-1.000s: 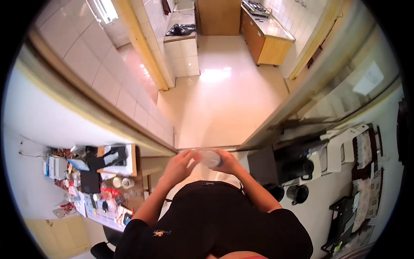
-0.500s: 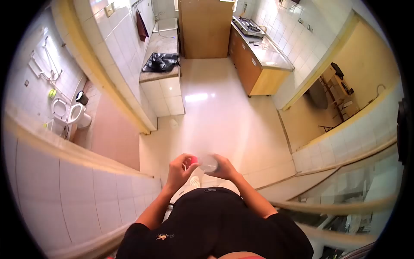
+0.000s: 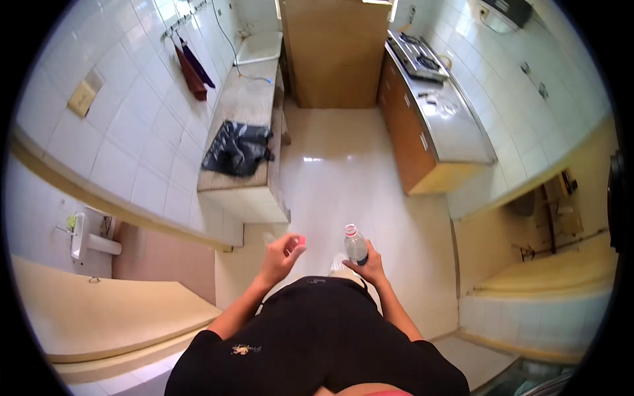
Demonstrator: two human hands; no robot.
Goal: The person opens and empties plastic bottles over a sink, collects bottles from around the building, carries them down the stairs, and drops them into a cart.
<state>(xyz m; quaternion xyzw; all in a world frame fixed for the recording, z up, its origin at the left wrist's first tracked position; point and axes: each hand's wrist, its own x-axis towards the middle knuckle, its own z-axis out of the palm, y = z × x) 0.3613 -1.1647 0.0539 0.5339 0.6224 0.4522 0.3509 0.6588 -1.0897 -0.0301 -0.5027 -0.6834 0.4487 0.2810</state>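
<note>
A small pink-red cap (image 3: 302,241) is pinched between the thumb and fingers of my left hand (image 3: 282,256). My right hand (image 3: 370,264) is wrapped round the lower part of a clear plastic bottle (image 3: 356,245), which has a dark label near its base. The bottle stands roughly upright and slightly tilted, its open mouth with a reddish ring facing up. Cap and bottle are apart, with the floor visible between them. Both hands are in front of my black shirt at waist height.
On the left counter (image 3: 238,107) lies a black plastic bag (image 3: 240,148), with a white sink (image 3: 259,48) beyond. To the right, a metal-topped counter (image 3: 459,135) holds a gas stove (image 3: 419,57). A brown panel (image 3: 335,56) stands at the far end. Tiled floor (image 3: 343,165) lies ahead.
The view has moved forward from the doorway into the kitchen, so the counters look nearer. My hands have moved apart, and the cap is now clearly away from the bottle.
</note>
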